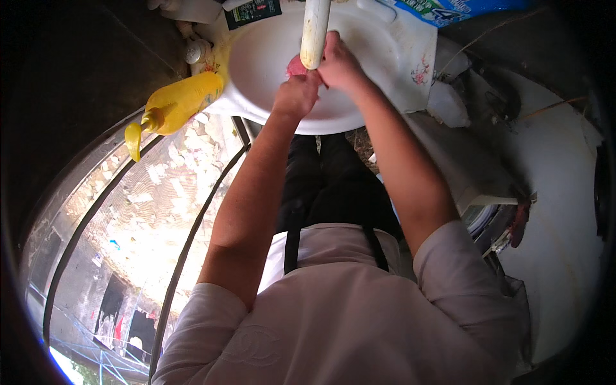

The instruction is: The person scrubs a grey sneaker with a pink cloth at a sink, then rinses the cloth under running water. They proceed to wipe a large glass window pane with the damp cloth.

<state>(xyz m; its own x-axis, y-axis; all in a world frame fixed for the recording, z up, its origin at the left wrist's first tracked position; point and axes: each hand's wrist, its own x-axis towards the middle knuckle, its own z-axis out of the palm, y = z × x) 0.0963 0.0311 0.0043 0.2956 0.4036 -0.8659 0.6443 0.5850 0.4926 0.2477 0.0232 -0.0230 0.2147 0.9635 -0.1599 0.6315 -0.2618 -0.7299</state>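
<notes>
Both my hands are over a white washbasin (262, 62), close together beneath a white spout (315, 33). A pink, soft-looking item (297, 66), perhaps a cloth or scrubber, shows just beyond my left hand (297, 94), whose fingers are curled around part of it. Touching or nearly touching the left fingers is my right hand (340, 65), slightly blurred and bent inward beside the spout. Its fingertips are hidden, so how it grips the pink item cannot be made out. The spout covers part of the item.
A yellow pump bottle (185, 103) lies tilted at the basin's left edge, near a window screen (159, 192). A dark sachet (252, 12) rests on the back rim. A blue printed package (447, 12) sits back right, above a whitish plastic container (447, 103).
</notes>
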